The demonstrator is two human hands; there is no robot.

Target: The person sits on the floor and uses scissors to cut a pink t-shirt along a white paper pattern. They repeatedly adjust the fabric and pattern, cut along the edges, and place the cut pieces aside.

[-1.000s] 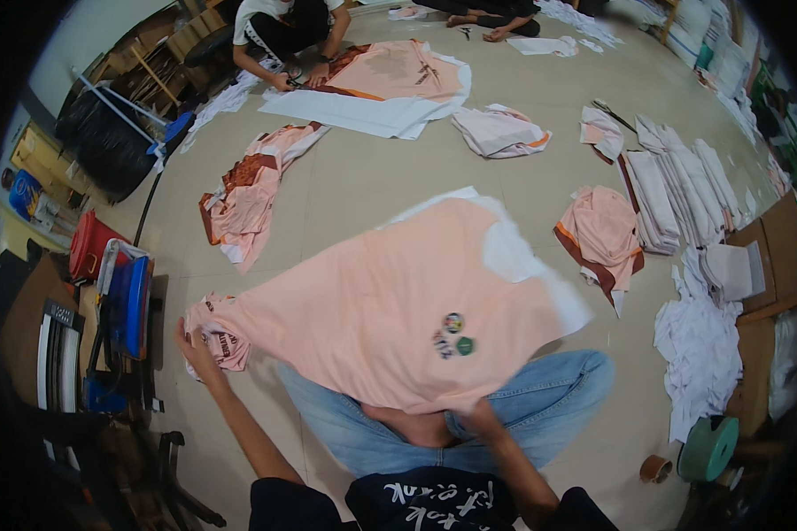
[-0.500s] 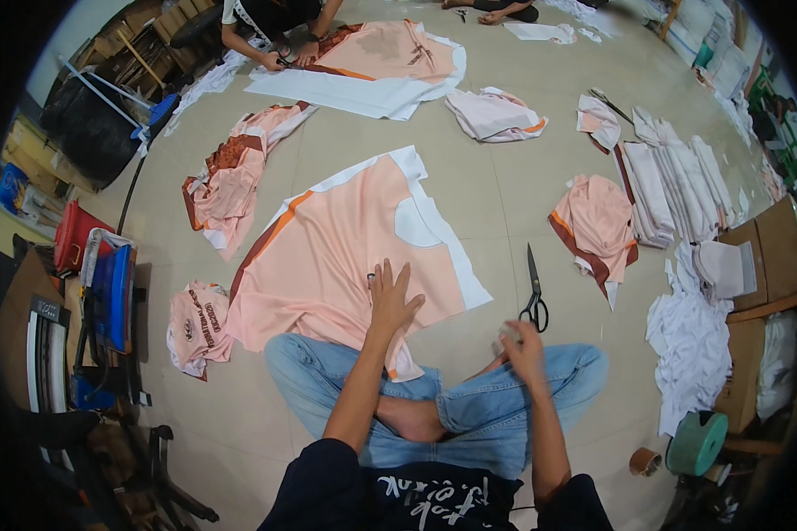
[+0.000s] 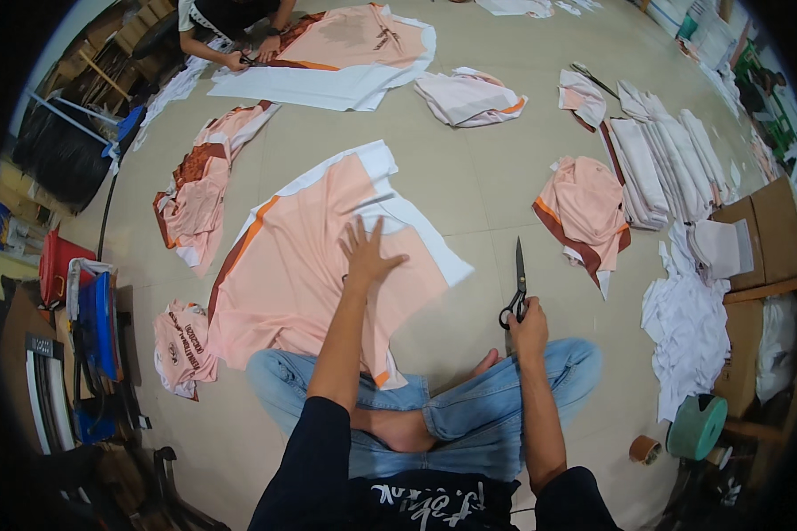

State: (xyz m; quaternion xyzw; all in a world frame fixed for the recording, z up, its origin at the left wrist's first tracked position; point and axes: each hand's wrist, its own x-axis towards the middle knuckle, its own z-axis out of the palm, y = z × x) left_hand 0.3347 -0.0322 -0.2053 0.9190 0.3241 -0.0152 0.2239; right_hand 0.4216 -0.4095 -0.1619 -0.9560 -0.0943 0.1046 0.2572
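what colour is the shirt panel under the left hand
The shirt panel is mainly peach, edged with white, orange and maroon; clearest in head view.

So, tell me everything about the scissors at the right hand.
The scissors have long, dark, metal-looking blades that appear closed, narrowing to a tip at the far end, and black looped handles at the near end. They are to the right of the peach cloth, apart from it. The right hand is on the handles, partly covering them; one loop shows. Whether they lie flat or are raised is unclear.
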